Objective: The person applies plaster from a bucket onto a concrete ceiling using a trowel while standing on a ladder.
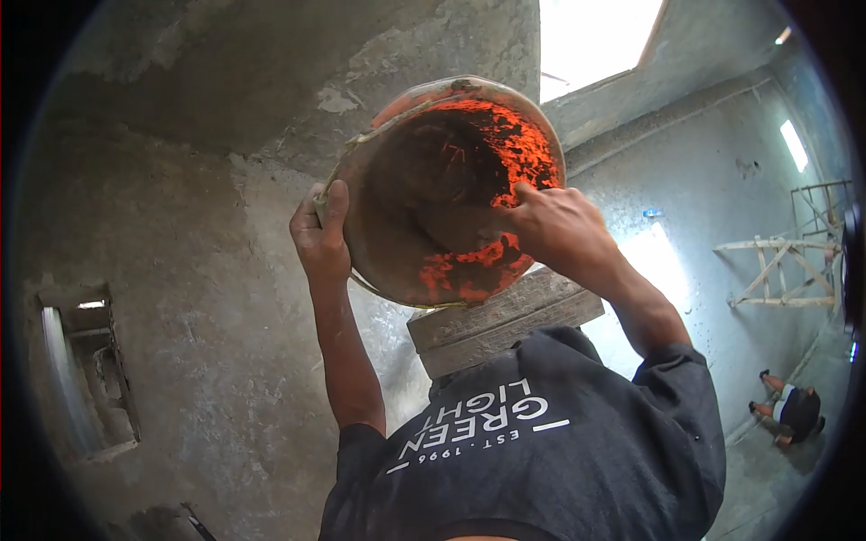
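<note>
A round bucket is tilted so that its mouth faces me. Its inner wall shows bright orange patches between smears of grey-brown, mortar-like material, and the bottom lies in dark shadow. My left hand grips the left rim, thumb up along the side and fingers behind the edge. My right hand reaches over the right side of the mouth, its fingers curled inward. Whatever those fingers hold is hidden in the dark, blurred interior. Just below the bucket are thick wooden boards, close to my chest.
Rough plastered walls surround me, with a small recessed opening at left. A bright opening shows at the top. At right stands a wooden trestle; below it a person in dark clothes sits on the floor.
</note>
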Demonstrator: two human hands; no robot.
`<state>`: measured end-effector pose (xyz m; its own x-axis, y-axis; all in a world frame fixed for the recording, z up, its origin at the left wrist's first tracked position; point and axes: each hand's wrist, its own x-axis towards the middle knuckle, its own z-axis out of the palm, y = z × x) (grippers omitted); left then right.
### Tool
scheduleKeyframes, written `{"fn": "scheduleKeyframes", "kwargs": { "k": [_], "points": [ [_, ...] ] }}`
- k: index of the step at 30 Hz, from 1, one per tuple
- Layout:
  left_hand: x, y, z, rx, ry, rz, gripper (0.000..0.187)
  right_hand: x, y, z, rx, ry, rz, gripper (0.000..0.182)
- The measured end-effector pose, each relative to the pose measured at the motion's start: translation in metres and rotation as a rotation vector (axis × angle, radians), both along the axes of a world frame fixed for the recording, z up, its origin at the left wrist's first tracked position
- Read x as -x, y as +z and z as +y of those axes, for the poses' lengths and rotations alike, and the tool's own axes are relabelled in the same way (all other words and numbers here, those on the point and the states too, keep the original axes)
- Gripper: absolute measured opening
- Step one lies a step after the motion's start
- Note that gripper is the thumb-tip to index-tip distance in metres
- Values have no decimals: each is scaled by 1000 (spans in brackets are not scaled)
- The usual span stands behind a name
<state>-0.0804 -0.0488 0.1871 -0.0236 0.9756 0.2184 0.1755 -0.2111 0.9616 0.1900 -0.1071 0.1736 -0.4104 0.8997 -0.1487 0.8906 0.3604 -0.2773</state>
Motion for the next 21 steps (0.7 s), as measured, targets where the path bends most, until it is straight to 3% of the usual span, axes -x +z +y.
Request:
{"fn": "scheduleKeyframes", "kwargs": {
  "k": [2, 3, 5, 9, 19, 21],
  "points": [
    [-7, 4, -3, -23, 9, 5, 30, -12, 23, -4, 151, -90, 74, 36],
    [-7, 5, -3, -31, 28, -2, 30, -18, 18, -4, 144, -71, 66, 36],
    [-11, 7, -3, -47, -14, 58, 33, -33, -7, -7, 93, -218, 317, 43],
    [-21, 16, -5, -47, -26, 82, 35, -35, -21, 1, 107, -298, 480, 42],
    [-22, 18, -9, -45, -77, 51, 35, -13, -38, 6, 60, -482, 519, 40],
    [-29, 25, -11, -58, -91, 71, 35, -12, -47, 2, -78, -416, 553, 43]
  ]
}}
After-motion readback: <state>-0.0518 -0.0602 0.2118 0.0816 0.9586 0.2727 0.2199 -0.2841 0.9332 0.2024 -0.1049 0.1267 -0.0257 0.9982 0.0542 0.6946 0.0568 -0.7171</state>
